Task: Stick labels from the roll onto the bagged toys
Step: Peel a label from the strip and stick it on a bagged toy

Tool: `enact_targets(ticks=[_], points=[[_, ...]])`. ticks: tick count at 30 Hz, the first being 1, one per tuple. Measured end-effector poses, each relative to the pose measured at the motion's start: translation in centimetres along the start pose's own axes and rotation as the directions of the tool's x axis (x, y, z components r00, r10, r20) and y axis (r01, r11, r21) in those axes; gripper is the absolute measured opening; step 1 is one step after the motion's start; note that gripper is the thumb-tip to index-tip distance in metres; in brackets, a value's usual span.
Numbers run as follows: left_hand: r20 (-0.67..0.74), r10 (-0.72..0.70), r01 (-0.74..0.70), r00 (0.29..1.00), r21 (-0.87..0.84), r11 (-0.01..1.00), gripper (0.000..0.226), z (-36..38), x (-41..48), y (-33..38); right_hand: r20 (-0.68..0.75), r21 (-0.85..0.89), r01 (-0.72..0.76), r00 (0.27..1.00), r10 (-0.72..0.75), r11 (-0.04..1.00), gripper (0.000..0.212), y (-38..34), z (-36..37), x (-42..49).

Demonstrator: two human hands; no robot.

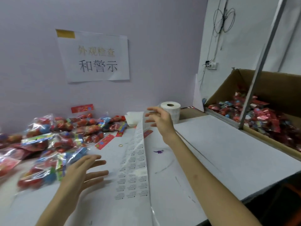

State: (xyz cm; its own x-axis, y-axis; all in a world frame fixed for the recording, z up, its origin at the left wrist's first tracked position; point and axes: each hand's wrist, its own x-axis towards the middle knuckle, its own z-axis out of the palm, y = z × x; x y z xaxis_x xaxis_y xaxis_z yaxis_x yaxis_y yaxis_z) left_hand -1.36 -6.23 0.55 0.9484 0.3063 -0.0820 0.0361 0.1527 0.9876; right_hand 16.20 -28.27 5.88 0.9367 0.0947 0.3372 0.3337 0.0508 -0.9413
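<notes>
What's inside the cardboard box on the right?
The cardboard box holds a heap of red, shiny bagged toys. A metal bar crosses in front, and the heap covers the box's bottom, so what lies beneath cannot be seen.

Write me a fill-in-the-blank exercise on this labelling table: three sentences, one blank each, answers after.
1. The tiny toy dinosaur lying loose on the table is ____ in colour.
2. The label strip unwound from the label roll carries its labels ____ abreast.
3. The cardboard box full of bagged toys stands on the person's ____ side.
Answers: purple; three; right.
</notes>
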Motion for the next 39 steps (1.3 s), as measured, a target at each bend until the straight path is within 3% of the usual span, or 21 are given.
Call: enact_targets(ticks=[4, 7, 9, 10, 13, 17, 26, 29, 31, 35, 37, 39], points=[[-0.066, 0.022, -0.020, 0.998, 0.042, 0.999, 0.021, -0.6, -0.6, 0.3, 0.249, -0.411, 0.182, 0.965, -0.081, 0.893, 0.033, 0.1, 6.6, 0.5], [-0.103, 0.009, -0.004, 0.995, 0.050, 0.999, 0.017, -0.9, -0.6, 0.1, 0.503, -0.682, 0.402, 0.864, -0.007, 0.611, 0.053, 1.8, 11.0, 1.1], [-0.134, -0.003, 0.010, 0.991, 0.045, 0.999, 0.015, -0.9, -0.5, 0.2, 0.533, -0.777, 0.445, 0.841, 0.091, 0.444, 0.068, 3.7, 13.3, 1.8], [-0.150, -0.009, 0.015, 0.989, 0.038, 0.999, 0.014, -0.9, -0.4, 0.1, 0.513, -0.806, 0.425, 0.850, 0.125, 0.412, 0.073, 4.6, 14.2, 2.3], [-0.169, -0.038, 0.043, 0.985, 0.028, 0.999, 0.011, -0.8, -0.2, 0.0, 0.391, -0.863, 0.323, 0.914, 0.109, 0.388, 0.076, 6.8, 15.9, 4.0], [-0.166, -0.096, 0.098, 0.981, 0.009, 0.995, 0.011, -0.7, 0.2, -0.2, 0.263, -0.855, 0.194, 0.962, 0.080, 0.481, 0.074, 9.2, 16.8, 6.0], [-0.139, -0.116, 0.120, 0.984, 0.021, 0.993, 0.011, -0.8, 0.0, -0.2, 0.451, -0.851, 0.449, 0.891, -0.062, 0.271, 0.018, 7.9, 15.7, 7.1], [-0.126, -0.109, 0.114, 0.986, 0.029, 0.993, 0.012, -0.8, -0.4, 0.3, 0.472, -0.816, 0.471, 0.878, -0.084, 0.335, 0.016, 6.5, 14.9, 7.2], [-0.130, -0.106, 0.111, 0.986, 0.031, 0.993, 0.012, -0.7, -0.6, 0.6, 0.486, -0.803, 0.470, 0.872, -0.053, 0.366, 0.028, 6.2, 14.2, 7.1], [-0.140, -0.106, 0.112, 0.984, 0.037, 0.993, 0.012, -0.7, -1.0, 0.6, 0.473, -0.857, 0.443, 0.879, 0.060, 0.263, 0.061, 7.9, 13.7, 6.5], [-0.144, -0.116, 0.121, 0.983, 0.028, 0.992, 0.012, -0.7, -0.8, 0.5, 0.450, -0.879, 0.415, 0.884, 0.123, 0.236, 0.067, 9.4, 14.1, 6.4], [-0.140, -0.114, 0.118, 0.984, 0.022, 0.993, 0.011, -0.8, -0.6, 0.5, 0.428, -0.890, 0.398, 0.897, 0.109, 0.223, 0.059, 10.7, 14.6, 6.4]])
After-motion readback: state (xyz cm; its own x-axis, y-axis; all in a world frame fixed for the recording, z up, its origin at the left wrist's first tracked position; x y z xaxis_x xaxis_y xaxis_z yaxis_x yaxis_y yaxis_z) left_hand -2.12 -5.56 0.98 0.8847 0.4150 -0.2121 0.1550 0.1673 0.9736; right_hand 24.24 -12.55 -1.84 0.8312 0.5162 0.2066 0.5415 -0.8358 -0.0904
